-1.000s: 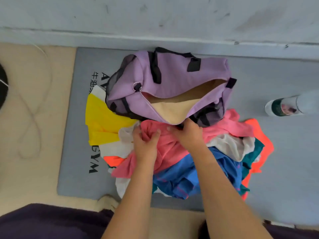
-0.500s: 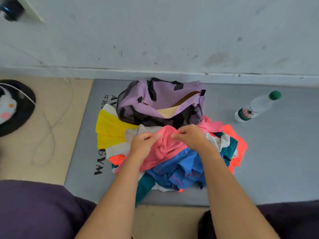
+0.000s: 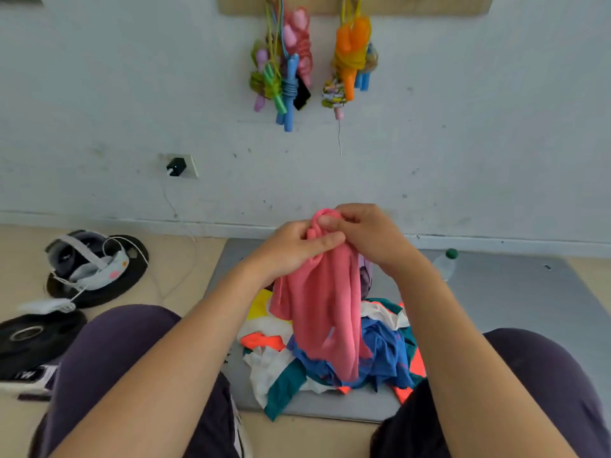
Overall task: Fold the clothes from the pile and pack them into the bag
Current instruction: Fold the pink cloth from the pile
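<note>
Scuffed white wall [image 3: 463, 143] fills top half, bundles of coloured skipping ropes [image 3: 284, 74] hanging upper centre. Grey floor mat [image 3: 496, 292] lower centre; bare mat on right side, left edge runs close to black weight plates [image 3: 36, 338] on beige floor. Both hands mid-frame, raised above pile. Left hand [image 3: 291, 249] and right hand [image 3: 367, 236] both pinch bunched top of pink fabric garment [image 3: 320, 312], which hangs straight down below grip. Its lower end reaches multicoloured clothes pile [image 3: 330, 368] on mat. Clear plastic bottle with green cap [image 3: 446, 262] right of hands. Purple bag mostly hidden behind garment.
</note>
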